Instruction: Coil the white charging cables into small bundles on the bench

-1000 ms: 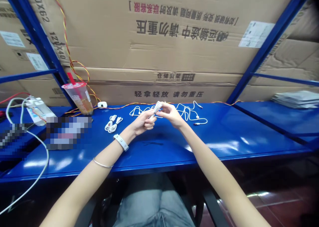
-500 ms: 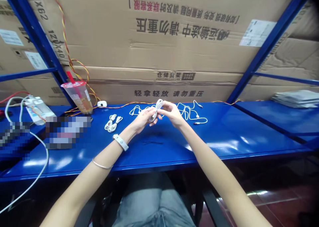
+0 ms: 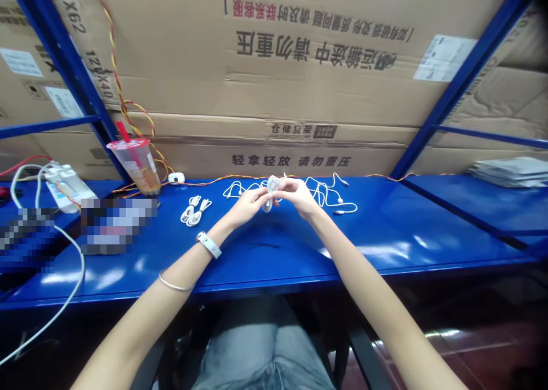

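Both my hands meet over the middle of the blue shelf top (image 3: 385, 236). My left hand (image 3: 245, 205) and my right hand (image 3: 298, 197) pinch a looped white cable (image 3: 270, 191) held upright between their fingertips. My left wrist carries a white watch band and a thin silver bangle. Behind my hands lie loose white cables (image 3: 329, 196) spread on the surface. Two coiled white cables (image 3: 193, 212) lie side by side to the left of my left hand.
A plastic drink cup (image 3: 136, 166) with a red straw stands at the back left. A white power strip (image 3: 64, 185) with cords lies further left. Big cardboard boxes (image 3: 299, 76) close off the back. A stack of grey sheets (image 3: 509, 170) rests far right.
The cable loop has dropped a little lower and turned between my fingers. My hands have drawn slightly closer together.
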### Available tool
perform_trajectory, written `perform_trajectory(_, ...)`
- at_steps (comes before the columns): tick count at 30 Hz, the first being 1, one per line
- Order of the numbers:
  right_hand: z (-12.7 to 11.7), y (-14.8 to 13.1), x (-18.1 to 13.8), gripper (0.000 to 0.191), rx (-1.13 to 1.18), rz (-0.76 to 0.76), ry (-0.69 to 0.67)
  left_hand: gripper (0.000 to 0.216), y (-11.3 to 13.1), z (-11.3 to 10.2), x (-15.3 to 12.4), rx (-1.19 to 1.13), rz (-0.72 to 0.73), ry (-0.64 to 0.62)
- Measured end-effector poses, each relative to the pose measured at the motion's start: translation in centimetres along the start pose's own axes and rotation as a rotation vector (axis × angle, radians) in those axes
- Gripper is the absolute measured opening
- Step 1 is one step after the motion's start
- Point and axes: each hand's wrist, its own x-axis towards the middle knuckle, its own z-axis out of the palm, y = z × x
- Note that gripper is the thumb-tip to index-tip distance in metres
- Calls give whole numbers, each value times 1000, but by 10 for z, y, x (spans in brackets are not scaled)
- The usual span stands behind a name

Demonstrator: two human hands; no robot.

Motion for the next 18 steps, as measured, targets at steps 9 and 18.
perform_trajectory(9,-4,-3,4,27,-152,46,57,31,1,-13,0,-81,-56,89)
perform_trajectory(18,-20,19,8,30,-425,126,221,30,-11,-70,1,-55,-190,539)
